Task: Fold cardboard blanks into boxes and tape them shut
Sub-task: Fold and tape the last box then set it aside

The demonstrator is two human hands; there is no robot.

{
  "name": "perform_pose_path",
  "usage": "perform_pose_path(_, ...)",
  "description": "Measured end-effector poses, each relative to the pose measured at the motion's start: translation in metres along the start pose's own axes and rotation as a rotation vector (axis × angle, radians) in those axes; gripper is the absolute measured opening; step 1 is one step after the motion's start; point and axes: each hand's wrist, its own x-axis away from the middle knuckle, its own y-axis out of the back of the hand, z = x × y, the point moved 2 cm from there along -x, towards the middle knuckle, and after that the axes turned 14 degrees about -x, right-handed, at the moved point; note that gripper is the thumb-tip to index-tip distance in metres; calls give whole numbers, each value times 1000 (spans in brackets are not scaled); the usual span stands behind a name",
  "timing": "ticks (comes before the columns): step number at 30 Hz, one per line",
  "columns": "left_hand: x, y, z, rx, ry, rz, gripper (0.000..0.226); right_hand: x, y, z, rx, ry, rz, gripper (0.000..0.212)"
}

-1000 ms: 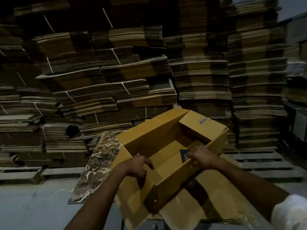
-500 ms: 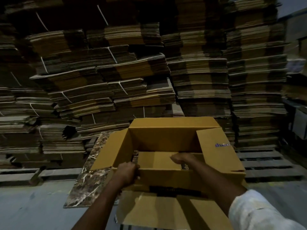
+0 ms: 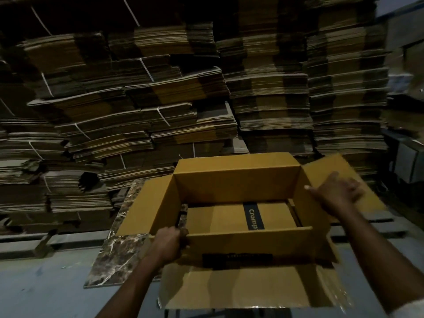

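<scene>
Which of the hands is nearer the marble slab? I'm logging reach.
Left. The left hand grips the box's near-left corner beside the marble slab; the right hand rests on the far-side flap.

Right hand has left the box interior, now flat on the splayed right flap; box squared toward camera.

The scene is dim, with a warm yellowish cast. The open box is the brightest thing, its inner walls evenly lit, while the stacks of flat cardboard behind fall off into near-black toward the top corners. A cooler, bluish light shows at the upper right edge. The right hand is smeared by motion blur; the left hand is sharper. Tape along the near flap catches faint glare. Stack lines bow at the edges from wide-angle distortion, and fine detail is soft and grainy.
</scene>
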Motion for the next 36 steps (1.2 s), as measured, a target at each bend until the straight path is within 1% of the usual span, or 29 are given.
perform_pose_path(1, 1, 1, -2, 9, -5, 13, 16, -11, -5, -17, -78, -78, 75, 113)
perform_pose_path(2, 1, 4, -4, 22, -13, 28, 14, -11, -11, -27, -198, -119, 185, 101)
perform_pose_path(3, -1, 7, -6, 33, -19, 44, 14, -7, -20, -36, -285, -129, 316, 75)
perform_pose_path(4, -5, 11, -6, 35, -22, 79, 17, -6, -31, -41, -308, -97, 389, 54)
perform_pose_path(5, -11, 16, -5, 33, -20, 144, 24, -11, -39, -46, -318, -40, 386, 36)
perform_pose_path(6, -18, 20, -3, 51, -17, 232, 36, -8, -42, -46, -347, -1, 368, 28)
perform_pose_path(7, -23, 27, -2, 124, -9, 309, 52, -5, -43, -42, -381, 25, 347, 23)
perform_pose_path(9, -34, 39, -5, 451, 49, 453, 91, 7, -33, -31, -478, 54, 320, 18)
perform_pose_path(10, -41, 47, -12, 633, 105, 455, 108, 17, -25, -23, -513, 69, 299, 15)
perform_pose_path(11, -50, 56, -19, 786, 162, 422, 115, 29, -18, -16, -540, 94, 284, 12)
perform_pose_path(13, -71, 77, -35, 1014, 255, 346, 115, 49, -5, 0, -575, 162, 257, 13)
perform_pose_path(15, -94, 101, -46, 1357, 318, 295, 128, 65, 3, 13, -616, 230, 257, 17)
perform_pose_path(16, -103, 114, -47, 1559, 364, 255, 131, 72, 6, 17, -643, 263, 269, 18)
perform_pose_path(17, -108, 134, -48, 1742, 391, 196, 124, 78, 8, 20, -659, 308, 266, 18)
perform_pose_path(19, -113, 167, -43, 2089, 398, 17, 98, 89, 8, 20, -647, 404, 238, 14)
perform_pose_path(20, -116, 178, -39, 2207, 408, -80, 91, 96, 9, 17, -642, 459, 228, 12)
perform_pose_path(21, -115, 189, -35, 2266, 433, -173, 91, 102, 7, 14, -646, 510, 226, 13)
perform_pose_path(23, -116, 207, -25, 2285, 523, -328, 97, 119, 3, 6, -652, 579, 237, 17)
perform_pose_path(24, -114, 214, -21, 2289, 562, -394, 93, 131, 1, 1, -647, 603, 232, 19)
perform_pose_path(27, -108, 235, -16, 2241, 626, -491, 57, 167, -11, -12, -649, 633, 185, 18)
perform_pose_path(29, -102, 244, -19, 2143, 679, -505, 45, 188, -24, -23, -695, 612, 193, 20)
perform_pose_path(30, -98, 248, -20, 2077, 726, -528, 33, 198, -28, -29, -711, 597, 214, 27)
perform_pose_path(31, -93, 251, -19, 2014, 780, -561, 18, 206, -30, -36, -709, 594, 248, 39)
perform_pose_path(32, -87, 255, -18, 1975, 827, -598, 6, 213, -32, -42, -679, 610, 291, 52)
perform_pose_path(34, -74, 261, -16, 1938, 885, -652, 15, 225, -26, -52, -610, 634, 411, 76)
perform_pose_path(35, -65, 263, -17, 1930, 885, -658, 17, 231, -17, -56, -599, 632, 433, 83)
perform_pose_path(36, -55, 264, -20, 1936, 877, -642, 15, 237, -4, -59, -649, 625, 395, 87)
